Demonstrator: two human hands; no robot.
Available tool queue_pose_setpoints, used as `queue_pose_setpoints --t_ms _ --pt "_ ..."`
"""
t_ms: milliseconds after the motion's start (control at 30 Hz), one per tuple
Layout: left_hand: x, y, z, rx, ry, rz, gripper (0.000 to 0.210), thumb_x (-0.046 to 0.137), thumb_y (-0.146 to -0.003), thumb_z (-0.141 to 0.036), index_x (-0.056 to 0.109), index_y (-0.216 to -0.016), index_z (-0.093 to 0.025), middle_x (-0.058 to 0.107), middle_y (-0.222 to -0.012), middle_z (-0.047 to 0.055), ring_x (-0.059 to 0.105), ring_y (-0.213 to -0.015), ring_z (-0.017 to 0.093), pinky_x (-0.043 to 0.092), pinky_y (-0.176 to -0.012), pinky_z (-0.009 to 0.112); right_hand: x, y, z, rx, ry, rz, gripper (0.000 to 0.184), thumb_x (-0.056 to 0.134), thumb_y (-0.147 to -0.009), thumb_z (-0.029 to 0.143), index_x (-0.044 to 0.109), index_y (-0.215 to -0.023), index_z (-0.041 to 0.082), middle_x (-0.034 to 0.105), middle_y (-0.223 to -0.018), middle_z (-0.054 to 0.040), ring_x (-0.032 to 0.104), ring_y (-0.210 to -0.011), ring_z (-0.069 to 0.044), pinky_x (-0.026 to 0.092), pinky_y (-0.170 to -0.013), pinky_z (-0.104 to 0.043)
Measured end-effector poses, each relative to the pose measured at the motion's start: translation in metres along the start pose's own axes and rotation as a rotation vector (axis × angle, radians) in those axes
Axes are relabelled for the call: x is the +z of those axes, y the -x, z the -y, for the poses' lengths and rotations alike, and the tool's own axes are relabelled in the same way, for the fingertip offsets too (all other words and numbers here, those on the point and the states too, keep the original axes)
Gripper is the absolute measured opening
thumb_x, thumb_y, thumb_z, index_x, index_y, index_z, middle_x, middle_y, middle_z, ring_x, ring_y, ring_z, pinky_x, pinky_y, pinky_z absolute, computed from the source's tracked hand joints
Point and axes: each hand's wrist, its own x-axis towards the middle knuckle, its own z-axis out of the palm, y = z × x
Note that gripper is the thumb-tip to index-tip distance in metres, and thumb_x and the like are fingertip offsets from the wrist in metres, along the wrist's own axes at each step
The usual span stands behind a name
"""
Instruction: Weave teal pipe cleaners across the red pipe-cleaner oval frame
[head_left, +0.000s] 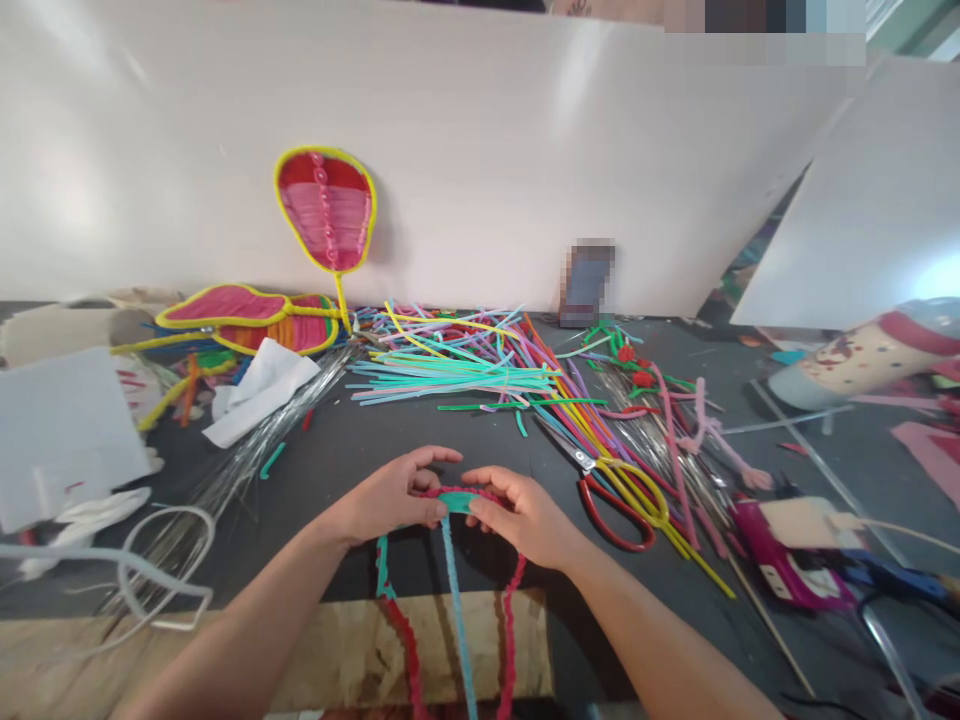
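Low in the middle of the head view, my left hand pinches a pink-red pipe cleaner loop between thumb and fingers. My right hand grips the same loop a short way to the right, also closed. Between the two thumbs a teal section covers part of the loop's top. From beside my left thumb a light blue pipe cleaner hangs down through the middle. The loop's sides drop below the hands, teal then red on the left, and run out of the bottom edge.
Bundled pipe cleaners lie behind my hands. Scissors with red and yellow handles rest to the right, near a magenta glue gun. A fan-shaped piece leans on the white board. A tumbler stands far right.
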Motion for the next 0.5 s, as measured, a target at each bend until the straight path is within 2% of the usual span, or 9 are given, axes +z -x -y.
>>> queue_pose_setpoints --t_ms 200,500 --pt "-0.0008 -0.0012 0.0013 -0.027 0.028 -0.025 0.057 0.067 -0.069 -0.020 0.043 -0.121 -0.018 0.048 -0.061 -0.009 0.054 -0.058 0.008 0.042 -0.058 0.021 -0.0001 0.0000 0.0031 -0.003 -0.003 0.002 0.036 0.054 -0.084 0.037 0.056 -0.113 0.015 0.065 -0.077 -0.0029 0.060 -0.068 -0.012 0.049 -0.064 -0.025" --pt "0.0011 -0.0013 -0.0040 -0.048 0.037 -0.044 0.062 0.070 -0.067 -0.024 0.042 -0.122 -0.017 0.051 -0.062 -0.009 0.054 -0.057 0.008 0.043 -0.058 0.022 -0.0011 0.0002 0.0021 -0.008 0.000 0.000 0.037 0.053 -0.085 0.038 0.055 -0.114 0.016 0.064 -0.077 -0.0026 0.059 -0.067 -0.011 0.049 -0.064 -0.025"
